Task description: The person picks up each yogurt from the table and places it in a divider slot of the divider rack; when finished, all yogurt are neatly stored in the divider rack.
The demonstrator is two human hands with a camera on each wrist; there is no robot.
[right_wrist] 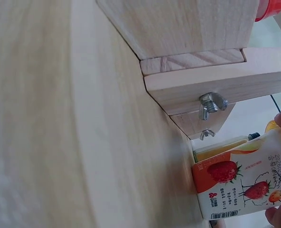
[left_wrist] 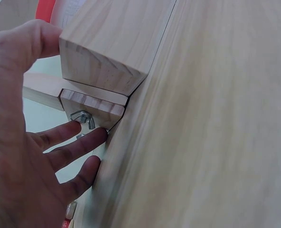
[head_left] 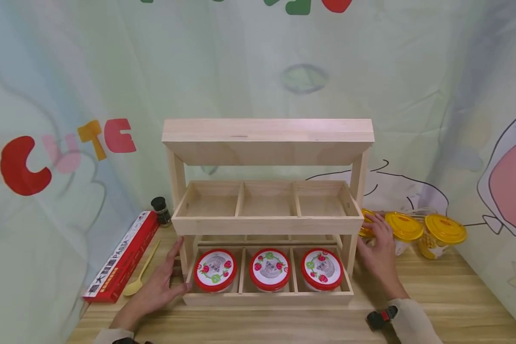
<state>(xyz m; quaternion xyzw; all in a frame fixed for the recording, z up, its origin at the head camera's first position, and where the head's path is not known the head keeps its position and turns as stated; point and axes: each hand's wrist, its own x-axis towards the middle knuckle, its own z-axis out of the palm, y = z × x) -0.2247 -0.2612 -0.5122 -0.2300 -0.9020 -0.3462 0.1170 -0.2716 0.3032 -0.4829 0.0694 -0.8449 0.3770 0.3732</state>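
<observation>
Curling beside the rack (head_left: 266, 226), the right hand (head_left: 379, 253) grips a yellow-lidded cup (right_wrist: 245, 180)

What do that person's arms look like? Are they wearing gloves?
No gloves: the left grip and right grip are bare. The left sleeve and right sleeve are pale beige-grey. A black thing with red on it sits by the right one; something black shows by the left one.

The rack (head_left: 267, 226) stands between pasta box (head_left: 118, 260) and tubs (head_left: 404, 227).
</observation>
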